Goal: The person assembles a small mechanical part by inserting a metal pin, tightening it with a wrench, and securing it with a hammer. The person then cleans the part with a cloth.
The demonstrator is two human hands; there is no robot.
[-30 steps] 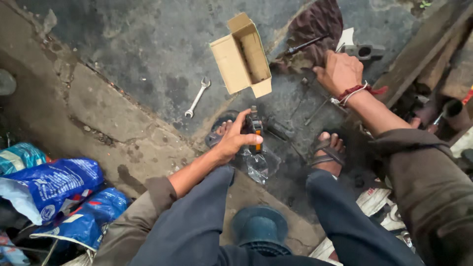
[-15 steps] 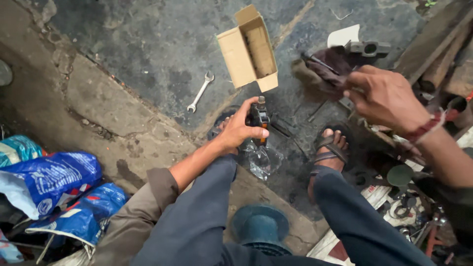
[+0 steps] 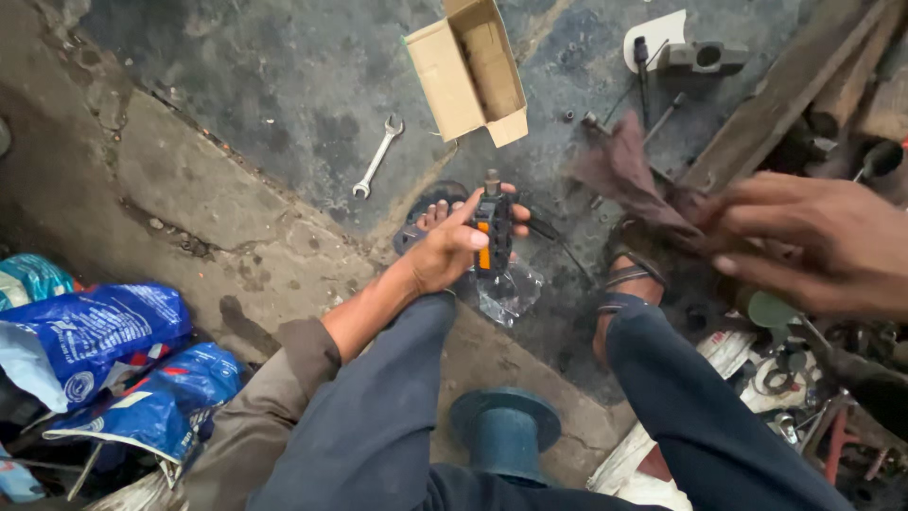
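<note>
While the left hand (image 3: 452, 248) grips a black pedal (image 3: 492, 232) above bare concrete floor (image 3: 284, 85), the right hand (image 3: 813, 241) clutches a brown rag (image 3: 634, 180) at three o'clock; cardboard box (image 3: 468, 71) at twelve.

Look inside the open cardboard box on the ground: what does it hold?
The cardboard box lies tipped with its opening up. Only bare brown inner walls show; nothing is visible inside, though its lower corner is shadowed.
</note>
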